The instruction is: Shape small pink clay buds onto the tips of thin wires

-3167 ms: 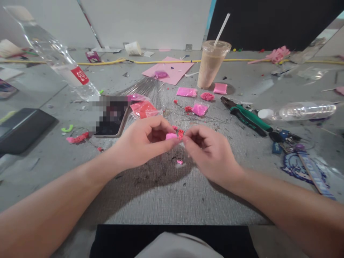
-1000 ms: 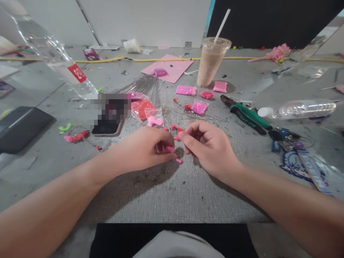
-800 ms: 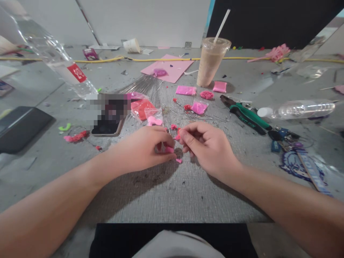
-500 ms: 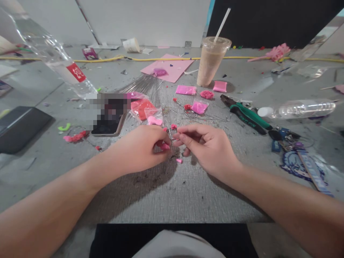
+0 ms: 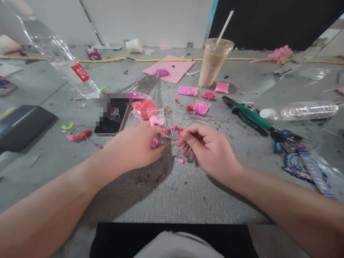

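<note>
My left hand [image 5: 137, 143] is curled around a pink lump of modelling clay [image 5: 154, 142], with its thumb and fingertips a little apart. Facing it, my right hand [image 5: 208, 147] is closed in a pinch on a thin wire piece bearing small red clay blobs [image 5: 175, 127]. The pinched end is partly hidden by the fingers. A small pink clay bit [image 5: 181, 161] lies on the grey table just below the gap between both hands. Beyond my left hand is a clear bag with pink clay [image 5: 157, 121], beside a bag of red clay [image 5: 145, 108].
A phone [image 5: 111, 116] and a leaning water bottle [image 5: 70, 66] are to the left. A drink cup with a straw [image 5: 213, 61] stands at the back. Green-handled pliers [image 5: 249, 116], a lying bottle [image 5: 303, 110] and keys with charms [image 5: 301, 166] are on the right. Loose wires [image 5: 139, 84] fan out behind the bags.
My left hand has drawn back leftward from the wire piece with the pink clay, its fingers opening slightly. More red blobs show by my right hand, which keeps its pinch. The view has shifted slightly.
</note>
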Motion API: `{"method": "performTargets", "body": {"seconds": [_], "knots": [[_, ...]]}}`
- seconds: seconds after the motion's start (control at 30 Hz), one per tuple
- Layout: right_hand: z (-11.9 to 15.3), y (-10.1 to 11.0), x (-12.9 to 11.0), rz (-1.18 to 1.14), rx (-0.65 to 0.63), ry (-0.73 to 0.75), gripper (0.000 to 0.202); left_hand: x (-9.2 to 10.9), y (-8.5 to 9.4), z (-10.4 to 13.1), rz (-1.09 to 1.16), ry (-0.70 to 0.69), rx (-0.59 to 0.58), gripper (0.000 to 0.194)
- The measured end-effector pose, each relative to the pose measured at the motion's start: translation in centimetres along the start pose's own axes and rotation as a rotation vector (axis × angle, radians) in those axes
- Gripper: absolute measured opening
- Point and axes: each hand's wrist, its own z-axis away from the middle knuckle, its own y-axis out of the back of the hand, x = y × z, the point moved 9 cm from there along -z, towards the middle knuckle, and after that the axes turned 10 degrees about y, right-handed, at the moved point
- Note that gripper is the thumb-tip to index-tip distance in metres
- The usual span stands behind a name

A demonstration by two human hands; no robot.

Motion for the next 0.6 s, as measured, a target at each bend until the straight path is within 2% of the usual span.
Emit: {"method": "performTargets", "body": {"seconds": [0.07, 0.17, 0.27, 0.37, 0.47, 0.6], "knots": [[-0.1, -0.1, -0.3, 0.044, -0.015, 0.028, 0.024, 0.3, 0.6, -0.1, 0.037, 0.010, 0.035, 0.035], [-0.1, 0.0, -0.9, 0.108, -0.008, 0.097, 0.016, 1.1, 1.4, -0.1, 0.161, -0.034, 0.075, 0.032], [0.0, 0.4, -1.6, 0.120, 0.031, 0.180, 0.010, 2.0, 1.7, 0.0, 0.292, -0.106, 0.063, 0.025], [0.3, 0.4, -2.4, 0.093, 0.035, 0.263, 0.006, 2.7, 1.9, 0.2, 0.376, -0.161, 0.055, 0.026], [0.5, 0.3, -3.0, 0.090, 0.021, 0.332, 0.013, 2.8, 1.8, 0.2, 0.445, -0.156, 0.028, 0.027], [0.7, 0.7, -3.6, 0.140, 0.063, 0.370, 0.007, 2.5, 1.1, 0.1, 0.542, -0.119, -0.040, 0.027]]}}
